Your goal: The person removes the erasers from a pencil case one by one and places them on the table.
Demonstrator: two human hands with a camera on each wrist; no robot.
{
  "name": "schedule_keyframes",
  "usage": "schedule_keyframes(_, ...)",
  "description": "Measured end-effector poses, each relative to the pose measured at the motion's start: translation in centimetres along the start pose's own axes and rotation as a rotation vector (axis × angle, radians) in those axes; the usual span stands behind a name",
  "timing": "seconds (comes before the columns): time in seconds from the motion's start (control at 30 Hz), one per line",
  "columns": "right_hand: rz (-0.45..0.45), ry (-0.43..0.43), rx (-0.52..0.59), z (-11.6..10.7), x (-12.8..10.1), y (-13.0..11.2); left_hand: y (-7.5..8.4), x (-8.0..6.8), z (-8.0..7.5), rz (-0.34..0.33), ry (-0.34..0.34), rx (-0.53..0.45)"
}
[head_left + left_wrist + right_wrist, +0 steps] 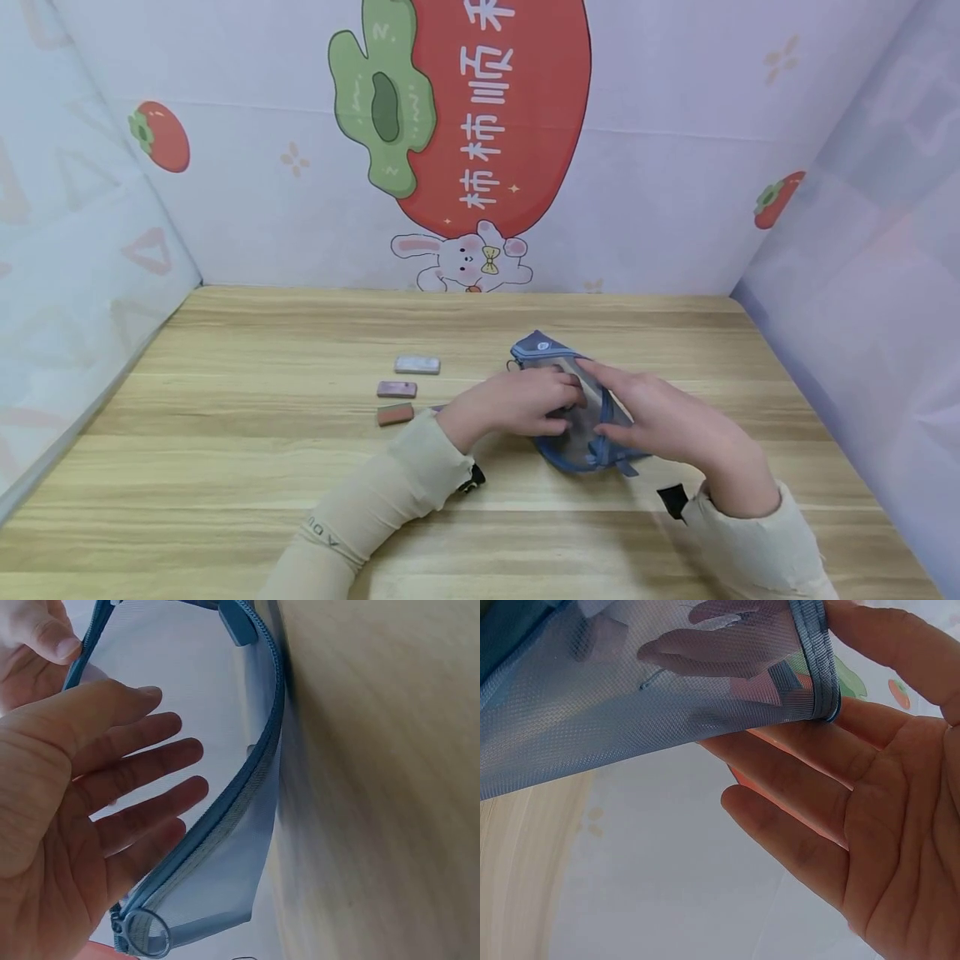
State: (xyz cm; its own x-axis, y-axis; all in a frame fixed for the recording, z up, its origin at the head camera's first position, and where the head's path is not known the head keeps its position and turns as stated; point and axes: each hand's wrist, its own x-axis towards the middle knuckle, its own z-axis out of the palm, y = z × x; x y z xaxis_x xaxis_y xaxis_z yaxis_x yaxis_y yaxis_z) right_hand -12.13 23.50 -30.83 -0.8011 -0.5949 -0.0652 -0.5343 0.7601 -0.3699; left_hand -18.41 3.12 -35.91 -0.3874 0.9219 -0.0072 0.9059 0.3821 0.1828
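Observation:
A blue mesh zip pouch [587,429] lies tilted on the table, its zipper undone and the mouth facing left. My left hand [525,402] reaches into that mouth; in the left wrist view its fingers [142,765] are spread, nearly straight and hold nothing. My right hand [667,417] grips the pouch's far edge, thumb on one side and fingers behind the mesh in the right wrist view. A round zipper ring [148,932] hangs at one end of the zipper. Through the mesh, a small pinkish shape [607,639] shows inside.
Left of the pouch lie a whitish block [417,364], a mauve block [397,389] and a reddish-brown block [395,414], all small and rectangular. A bit of purple [438,408] peeks out by the left forearm. Printed walls [660,208] enclose the wooden table [225,467].

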Motion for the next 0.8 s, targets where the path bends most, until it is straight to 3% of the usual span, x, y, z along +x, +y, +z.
schedule_keyframes(0.13,-0.002,-0.001,0.004,0.1,0.0,-0.1,-0.2,0.5,0.2,-0.023,-0.033,-0.041)
schedule_keyframes(0.33,0.005,-0.012,0.017,0.1,0.1,-0.1,-0.8,0.7,0.7,-0.044,-0.028,-0.121)
schedule_keyframes(0.8,0.007,-0.025,0.014,0.6,0.4,-0.1,-1.2,0.5,1.3,-0.119,-0.098,-0.194)
